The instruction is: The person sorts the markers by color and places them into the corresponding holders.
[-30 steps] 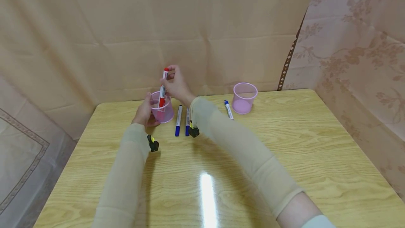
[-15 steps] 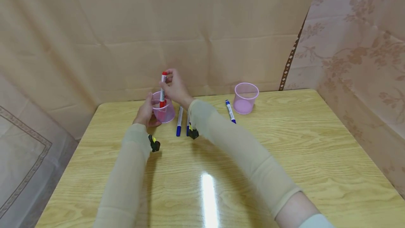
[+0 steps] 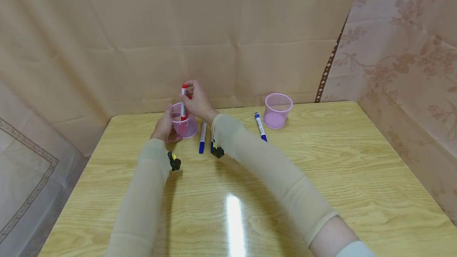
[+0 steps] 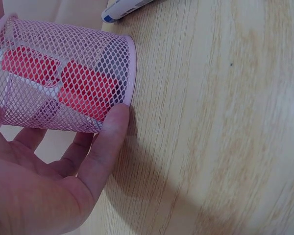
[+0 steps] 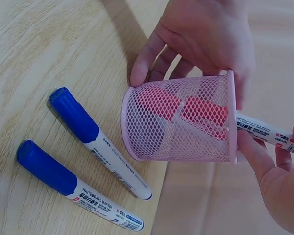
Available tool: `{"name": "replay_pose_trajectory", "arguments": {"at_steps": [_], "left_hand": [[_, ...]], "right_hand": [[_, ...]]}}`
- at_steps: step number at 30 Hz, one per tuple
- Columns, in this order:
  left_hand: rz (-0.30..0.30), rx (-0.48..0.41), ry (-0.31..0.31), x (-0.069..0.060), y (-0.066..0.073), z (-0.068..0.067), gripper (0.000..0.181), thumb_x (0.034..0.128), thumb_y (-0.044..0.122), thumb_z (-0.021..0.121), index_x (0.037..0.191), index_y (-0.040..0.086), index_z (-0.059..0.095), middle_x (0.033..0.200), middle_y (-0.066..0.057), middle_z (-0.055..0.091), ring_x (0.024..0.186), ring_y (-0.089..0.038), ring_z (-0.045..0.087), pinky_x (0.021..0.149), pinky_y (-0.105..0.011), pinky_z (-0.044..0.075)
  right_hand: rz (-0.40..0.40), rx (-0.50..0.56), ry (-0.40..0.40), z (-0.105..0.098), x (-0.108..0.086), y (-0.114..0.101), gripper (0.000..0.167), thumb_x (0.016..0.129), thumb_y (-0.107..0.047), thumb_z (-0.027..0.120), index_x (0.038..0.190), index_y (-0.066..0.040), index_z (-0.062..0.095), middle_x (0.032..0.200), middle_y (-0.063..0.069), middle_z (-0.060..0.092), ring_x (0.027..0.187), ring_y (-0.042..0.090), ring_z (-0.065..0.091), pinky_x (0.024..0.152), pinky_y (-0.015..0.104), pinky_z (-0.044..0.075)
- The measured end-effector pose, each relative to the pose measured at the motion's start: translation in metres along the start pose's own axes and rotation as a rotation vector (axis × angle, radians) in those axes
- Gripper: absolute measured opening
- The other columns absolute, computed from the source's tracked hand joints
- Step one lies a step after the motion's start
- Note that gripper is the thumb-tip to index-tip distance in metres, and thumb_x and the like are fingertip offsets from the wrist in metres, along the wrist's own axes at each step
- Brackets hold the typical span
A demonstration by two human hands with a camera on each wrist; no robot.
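My left hand (image 3: 163, 125) grips the side of a pink mesh pen cup (image 3: 189, 130), which stands upright near the table's back edge. In the left wrist view its fingers (image 4: 105, 152) reach round the cup's base. A red whiteboard marker (image 3: 183, 110) is pinched by my right hand (image 3: 198, 100) just above the rim. The marker's capped lower end is inside the cup. Through the mesh two red parts show in both wrist views; whether both belong to one marker I cannot tell. Just right of the cup lie two blue whiteboard markers (image 5: 100, 152), partly covered by my right wrist in the head view.
Farther right on the wooden table (image 3: 321, 162) stands a second pink mesh cup (image 3: 275, 119). Another blue marker (image 3: 260, 126) lies to its left. Behind the table hangs a beige curtain (image 3: 271, 31), with a patterned cloth (image 3: 410, 70) on the right.
My right hand has moved down and slightly left, lowering the red marker deeper into the cup. My left hand keeps its hold on the cup.
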State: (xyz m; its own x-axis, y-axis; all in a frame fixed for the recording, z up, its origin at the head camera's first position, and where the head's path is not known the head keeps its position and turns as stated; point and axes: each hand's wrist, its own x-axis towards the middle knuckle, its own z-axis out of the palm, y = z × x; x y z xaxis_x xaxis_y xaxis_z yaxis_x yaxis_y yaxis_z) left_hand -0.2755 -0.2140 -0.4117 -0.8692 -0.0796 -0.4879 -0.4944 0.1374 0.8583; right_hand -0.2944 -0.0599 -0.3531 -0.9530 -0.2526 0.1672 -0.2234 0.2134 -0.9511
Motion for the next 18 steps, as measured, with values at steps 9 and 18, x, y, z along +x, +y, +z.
{"name": "replay_pose_trajectory", "arguments": {"at_steps": [9,18], "left_hand": [[0.000,0.007,0.000,-0.0021,0.0005,-0.0004,0.084,0.0969,0.077,0.013,0.157,0.024,0.038,0.153,-0.012,0.041,0.121,-0.030,0.051,0.088,-0.042,0.054],[0.004,0.014,0.003,-0.0042,0.0012,-0.0004,0.082,0.0976,0.076,0.014,0.156,0.025,0.039,0.153,-0.011,0.041,0.123,-0.030,0.049,0.092,-0.044,0.052]], "right_hand": [[0.022,-0.001,-0.035,0.0026,-0.0017,0.0024,0.036,0.103,-0.008,0.060,0.135,-0.009,0.043,0.114,0.011,0.061,0.100,0.022,0.063,0.077,0.026,0.056],[0.029,-0.029,-0.041,0.0065,-0.0013,0.0025,0.037,0.103,-0.007,0.059,0.135,-0.010,0.043,0.116,0.011,0.060,0.102,0.021,0.061,0.080,0.027,0.054]]}}
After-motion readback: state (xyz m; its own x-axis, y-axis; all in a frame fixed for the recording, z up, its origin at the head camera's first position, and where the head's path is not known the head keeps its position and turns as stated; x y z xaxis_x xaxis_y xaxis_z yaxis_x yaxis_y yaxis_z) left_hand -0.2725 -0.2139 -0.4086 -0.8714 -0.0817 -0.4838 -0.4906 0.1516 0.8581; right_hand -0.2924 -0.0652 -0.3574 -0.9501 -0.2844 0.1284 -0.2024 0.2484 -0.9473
